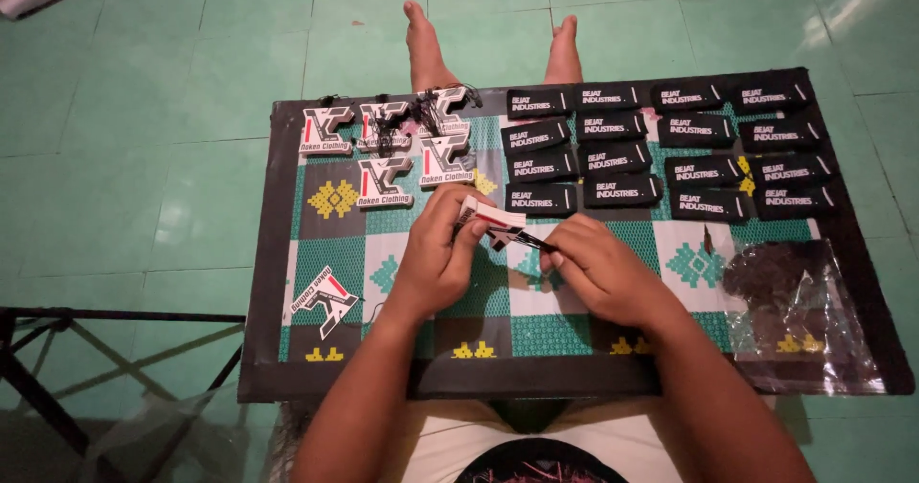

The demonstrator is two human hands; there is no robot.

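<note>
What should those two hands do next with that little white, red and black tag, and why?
Probably lay the tag beside the matching white tags at the board's far left: both the left hand and right hand pinch it, and a black string already trails from it.

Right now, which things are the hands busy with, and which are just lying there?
Busy with:
left hand
right hand
white cut-out tag, held between both

Just lying there:
white tags
lone white tag
black tags
clear plastic bag
patterned board
</note>
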